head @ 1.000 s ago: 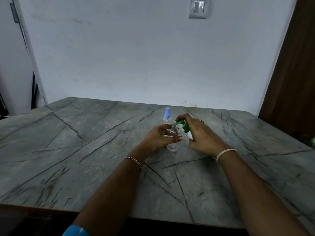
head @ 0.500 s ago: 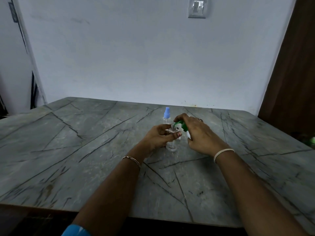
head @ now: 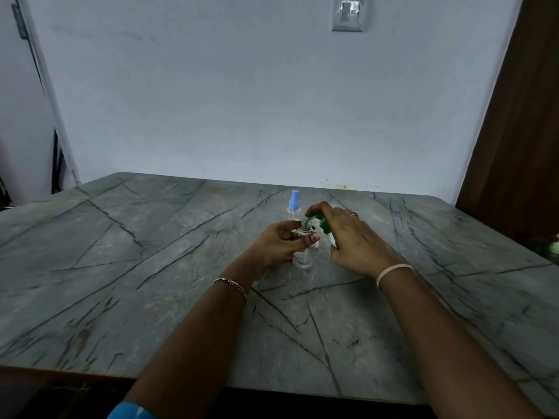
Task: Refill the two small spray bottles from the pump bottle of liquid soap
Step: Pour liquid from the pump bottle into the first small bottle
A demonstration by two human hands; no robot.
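1. Grey, dark-veined stone tabletop point(head: 151, 267) set against a pale wall point(head: 242, 101); a light switch point(head: 347, 14) is mounted high on the wall.
2. Uncapped spray bottle point(head: 303, 258): clear, upright, standing on the tabletop near its centre. The left hand point(head: 276, 241) grips it at the neck, with the fingers curled round it and the thumb across the front.
3. Pump bottle point(head: 332, 239): stands just to the right of the uncapped spray bottle and is mostly hidden. The right hand point(head: 354, 240) is curled over its green pump head point(head: 320, 223), and the spout reaches over the open mouth of the uncapped spray bottle.
4. Blue-capped spray bottle point(head: 294, 204): upright just behind the other two, cap on, untouched.
5. Change noted: a strip of the pump bottle's white body below the green pump head, covered by the right hand half a second ago, shows again, as it did a second ago.
6. No change noted: the left hand's grip, the position of the uncapped spray bottle and the position of the blue-capped spray bottle all match both earlier pictures.
7. Liquid level in the uncapped spray bottle: cannot be determined.
8. Wrists: chain bracelet point(head: 231, 284) on the left, white band point(head: 393, 272) on the right.
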